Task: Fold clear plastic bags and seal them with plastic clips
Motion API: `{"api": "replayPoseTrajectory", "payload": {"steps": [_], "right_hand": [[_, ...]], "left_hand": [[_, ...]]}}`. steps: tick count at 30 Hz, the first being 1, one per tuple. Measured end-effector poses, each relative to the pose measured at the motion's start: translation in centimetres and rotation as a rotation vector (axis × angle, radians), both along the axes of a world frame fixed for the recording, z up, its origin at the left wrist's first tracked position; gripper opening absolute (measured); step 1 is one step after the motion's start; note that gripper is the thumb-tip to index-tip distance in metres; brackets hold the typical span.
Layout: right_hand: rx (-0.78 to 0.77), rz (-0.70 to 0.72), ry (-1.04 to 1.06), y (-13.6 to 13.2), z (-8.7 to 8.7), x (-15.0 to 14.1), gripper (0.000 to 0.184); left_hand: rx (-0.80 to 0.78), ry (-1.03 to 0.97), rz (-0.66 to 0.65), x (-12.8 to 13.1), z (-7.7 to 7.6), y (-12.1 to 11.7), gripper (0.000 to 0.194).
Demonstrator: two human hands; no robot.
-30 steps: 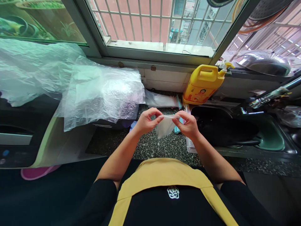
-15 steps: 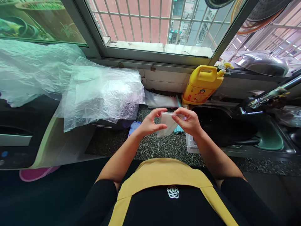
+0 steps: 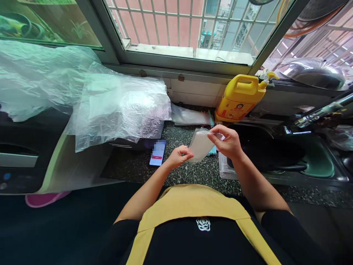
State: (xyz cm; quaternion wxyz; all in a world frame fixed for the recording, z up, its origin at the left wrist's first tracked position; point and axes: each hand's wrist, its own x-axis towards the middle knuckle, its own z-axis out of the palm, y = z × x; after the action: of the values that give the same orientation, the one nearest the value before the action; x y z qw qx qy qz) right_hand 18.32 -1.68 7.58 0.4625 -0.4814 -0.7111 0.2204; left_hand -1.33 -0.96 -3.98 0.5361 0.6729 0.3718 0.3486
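Note:
A small translucent plastic bag (image 3: pixel 202 146) hangs tilted between my hands, above the speckled counter (image 3: pixel 190 176). With thumb and fingers, my right hand (image 3: pixel 226 141) pinches its upper right corner. My left hand (image 3: pixel 178 156) is closed at the bag's lower left edge, thumb and fingers pressed together there. Beneath the bag, partly hidden, lie light-blue strips (image 3: pixel 213 151). A phone (image 3: pixel 157 152) with a lit screen rests on the counter just left of my left hand.
A clear plastic box (image 3: pixel 227 172) sits right of the bag, beside the sink (image 3: pixel 321 156) with a black pan (image 3: pixel 278 152). Behind stands a yellow jug (image 3: pixel 238 99). Clear plastic sheeting (image 3: pixel 121 106) covers things at left. Flat plastic bags (image 3: pixel 190 117) lie by the wall.
My left hand has moved down and closed on the bag's lower left edge; before, its fingers were spread beside it. The bag is now stretched flatter, and the phone shows more fully.

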Motion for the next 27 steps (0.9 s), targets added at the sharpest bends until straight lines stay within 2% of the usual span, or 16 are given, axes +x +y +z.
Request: {"api": "replayPoseTrajectory", "payload": {"steps": [3,5,8,12,15,19,27], "right_hand": [[-0.013,0.012,-0.027,0.0,-0.4,0.1,0.015],[-0.032,0.015,-0.025,0.0,-0.7,0.0,0.015],[-0.062,0.017,-0.027,0.0,-1.0,-0.4,0.018],[-0.091,0.024,-0.021,-0.2,-1.3,-0.8,0.021],[-0.093,0.039,-0.022,-0.3,-1.5,-0.8,0.022],[-0.110,0.065,-0.031,-0.2,-1.5,-0.5,0.022],[-0.188,0.129,-0.095,0.1,-1.2,-1.3,0.022]], "left_hand": [[-0.045,-0.022,0.026,-0.2,-0.6,-0.2,0.056],[-0.054,-0.045,0.047,-0.3,-0.1,-0.1,0.056],[-0.040,-0.119,0.101,-0.4,1.9,0.4,0.057],[0.022,-0.219,0.135,0.2,4.9,1.1,0.047],[0.062,-0.249,0.164,0.8,6.2,1.4,0.038],[0.085,-0.223,0.140,1.2,6.5,1.5,0.035],[0.147,-0.137,0.067,1.3,6.1,1.0,0.028]]}}
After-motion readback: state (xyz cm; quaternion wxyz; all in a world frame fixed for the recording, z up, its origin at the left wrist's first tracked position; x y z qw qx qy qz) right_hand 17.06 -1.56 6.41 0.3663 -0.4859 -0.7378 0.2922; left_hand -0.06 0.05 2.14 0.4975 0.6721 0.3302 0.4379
